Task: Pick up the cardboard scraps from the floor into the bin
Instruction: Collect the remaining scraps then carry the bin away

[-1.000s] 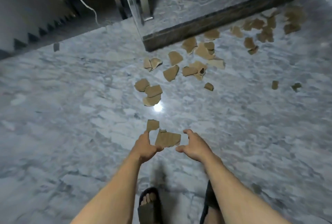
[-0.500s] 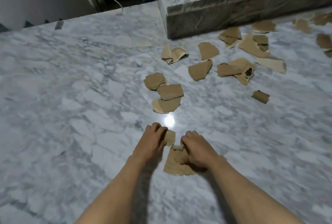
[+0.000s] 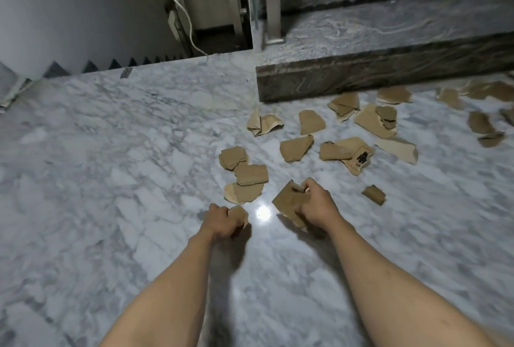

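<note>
Two bare forearms (no sleeves, rings or watch) ending in hands.

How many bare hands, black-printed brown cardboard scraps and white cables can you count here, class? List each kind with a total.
Bare hands: 2 (left hand gripping a small brown cardboard scrap, right hand gripping a larger brown cardboard scrap)
Black-printed brown cardboard scraps: 1
White cables: 1
Total: 4

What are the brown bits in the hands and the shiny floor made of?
The torn brown scraps in the left hand and right hand look like matte cardboard: ragged edges, faint ribbing on one floor piece. The glossy grey-white veined floor looks like polished marble or marble-look tile; it mirrors a light.
</note>
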Demonstrator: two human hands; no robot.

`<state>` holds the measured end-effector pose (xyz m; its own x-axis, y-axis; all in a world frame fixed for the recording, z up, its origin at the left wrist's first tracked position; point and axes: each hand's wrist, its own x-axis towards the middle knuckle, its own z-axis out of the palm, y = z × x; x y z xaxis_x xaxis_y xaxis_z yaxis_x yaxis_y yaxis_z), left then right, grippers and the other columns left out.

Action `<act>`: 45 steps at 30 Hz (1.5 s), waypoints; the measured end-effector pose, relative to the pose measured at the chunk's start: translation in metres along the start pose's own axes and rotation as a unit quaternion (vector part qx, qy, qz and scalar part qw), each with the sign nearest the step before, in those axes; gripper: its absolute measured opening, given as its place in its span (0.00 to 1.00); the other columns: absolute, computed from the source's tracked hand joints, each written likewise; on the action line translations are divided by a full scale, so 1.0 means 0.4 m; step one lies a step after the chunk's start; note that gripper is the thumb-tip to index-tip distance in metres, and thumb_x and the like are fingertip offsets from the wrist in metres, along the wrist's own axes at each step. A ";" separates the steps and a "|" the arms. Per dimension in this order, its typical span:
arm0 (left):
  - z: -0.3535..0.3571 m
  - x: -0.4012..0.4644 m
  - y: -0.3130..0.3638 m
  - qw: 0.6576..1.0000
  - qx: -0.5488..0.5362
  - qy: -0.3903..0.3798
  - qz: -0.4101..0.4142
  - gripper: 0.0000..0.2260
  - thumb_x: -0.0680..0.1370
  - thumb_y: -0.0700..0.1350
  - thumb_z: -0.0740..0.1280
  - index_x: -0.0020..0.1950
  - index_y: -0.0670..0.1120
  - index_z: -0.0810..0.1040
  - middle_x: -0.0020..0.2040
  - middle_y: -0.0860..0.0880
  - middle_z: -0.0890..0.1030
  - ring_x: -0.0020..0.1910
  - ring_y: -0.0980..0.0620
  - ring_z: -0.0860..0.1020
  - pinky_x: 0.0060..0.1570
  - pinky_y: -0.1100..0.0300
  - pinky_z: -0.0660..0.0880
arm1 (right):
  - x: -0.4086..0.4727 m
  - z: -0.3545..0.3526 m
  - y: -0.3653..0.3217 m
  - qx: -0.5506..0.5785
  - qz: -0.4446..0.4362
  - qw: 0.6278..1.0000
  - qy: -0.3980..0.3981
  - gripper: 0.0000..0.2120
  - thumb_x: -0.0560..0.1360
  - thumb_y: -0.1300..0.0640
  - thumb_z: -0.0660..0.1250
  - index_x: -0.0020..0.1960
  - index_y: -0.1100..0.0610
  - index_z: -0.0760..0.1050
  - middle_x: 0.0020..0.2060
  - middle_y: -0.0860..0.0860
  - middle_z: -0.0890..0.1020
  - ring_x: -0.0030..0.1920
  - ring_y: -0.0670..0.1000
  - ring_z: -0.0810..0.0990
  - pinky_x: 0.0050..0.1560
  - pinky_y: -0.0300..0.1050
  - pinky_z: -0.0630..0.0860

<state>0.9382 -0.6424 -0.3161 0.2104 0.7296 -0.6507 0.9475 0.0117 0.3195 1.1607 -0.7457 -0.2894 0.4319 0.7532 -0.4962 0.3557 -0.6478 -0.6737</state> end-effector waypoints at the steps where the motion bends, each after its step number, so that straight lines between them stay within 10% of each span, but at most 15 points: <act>1: -0.010 0.002 0.028 1.000 0.020 0.011 0.002 0.23 0.76 0.55 0.67 0.62 0.40 0.77 0.66 0.41 0.70 0.64 0.39 0.72 0.65 0.48 0.72 | 0.017 -0.018 -0.005 0.010 0.002 1.000 -0.004 0.15 0.72 0.67 0.68 0.54 0.53 0.70 0.44 0.53 0.78 0.44 0.57 0.78 0.39 0.49 0.75; 6: -0.002 0.100 0.099 0.992 0.084 0.050 0.076 0.27 0.78 0.58 0.65 0.71 0.43 0.71 0.75 0.45 0.59 0.74 0.43 0.59 0.70 0.49 0.65 | 0.131 -0.021 -0.046 0.019 -0.003 0.999 -0.044 0.24 0.72 0.69 0.70 0.64 0.53 0.72 0.40 0.47 0.76 0.47 0.55 0.78 0.52 0.51 0.78; 13: 0.065 0.233 0.031 0.978 0.132 0.069 0.147 0.20 0.81 0.55 0.61 0.69 0.47 0.72 0.83 0.48 0.46 0.81 0.43 0.48 0.72 0.44 0.61 | 0.322 0.084 -0.169 0.036 -0.017 0.993 -0.115 0.34 0.72 0.64 0.71 0.75 0.51 0.66 0.61 0.56 0.78 0.55 0.56 0.79 0.50 0.45 0.77; 17: 0.069 0.253 0.019 0.973 0.122 0.095 0.169 0.18 0.80 0.55 0.63 0.68 0.50 0.72 0.80 0.46 0.53 0.76 0.42 0.55 0.68 0.48 0.62 | 0.394 0.182 -0.192 -0.126 -0.030 0.980 -0.152 0.41 0.71 0.60 0.72 0.79 0.53 0.57 0.73 0.56 0.70 0.68 0.58 0.73 0.62 0.48 0.74; 26: 0.045 0.247 0.023 0.984 0.086 0.102 0.118 0.14 0.77 0.51 0.67 0.62 0.50 0.72 0.60 0.46 0.73 0.60 0.43 0.69 0.58 0.52 0.66 | 0.413 0.227 -0.183 -0.294 -0.058 0.949 -0.097 0.19 0.71 0.59 0.64 0.61 0.52 0.66 0.62 0.54 0.67 0.63 0.59 0.68 0.58 0.55 0.72; 31: 0.014 0.243 -0.008 0.988 -0.038 0.095 0.112 0.11 0.75 0.44 0.68 0.50 0.48 0.66 0.51 0.46 0.77 0.48 0.44 0.76 0.48 0.51 0.73 | 0.419 0.156 -0.161 -0.137 0.005 0.982 -0.130 0.20 0.67 0.63 0.75 0.56 0.56 0.73 0.56 0.57 0.80 0.55 0.59 0.78 0.46 0.45 0.75; 37: 0.057 0.225 0.025 0.982 0.095 0.097 0.128 0.37 0.69 0.60 0.73 0.72 0.49 0.63 0.66 0.48 0.66 0.64 0.45 0.66 0.61 0.52 0.70 | 0.435 0.084 -0.137 0.045 0.057 0.995 -0.070 0.34 0.69 0.66 0.74 0.73 0.58 0.68 0.67 0.54 0.77 0.59 0.58 0.78 0.52 0.46 0.77; 45: -0.024 0.281 0.066 0.995 -0.083 0.043 0.035 0.19 0.65 0.51 0.76 0.53 0.44 0.82 0.53 0.46 0.84 0.50 0.45 0.80 0.51 0.54 0.79 | 0.448 0.075 -0.141 0.060 0.045 0.996 -0.050 0.27 0.69 0.65 0.73 0.67 0.58 0.71 0.61 0.53 0.79 0.58 0.58 0.78 0.55 0.49 0.77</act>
<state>0.9845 -0.5536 -0.3741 0.2463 0.7877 -0.5646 0.8770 0.0668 0.4758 1.1930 -0.5709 -0.3567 0.3701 0.7045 -0.6055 0.2155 -0.6991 -0.6818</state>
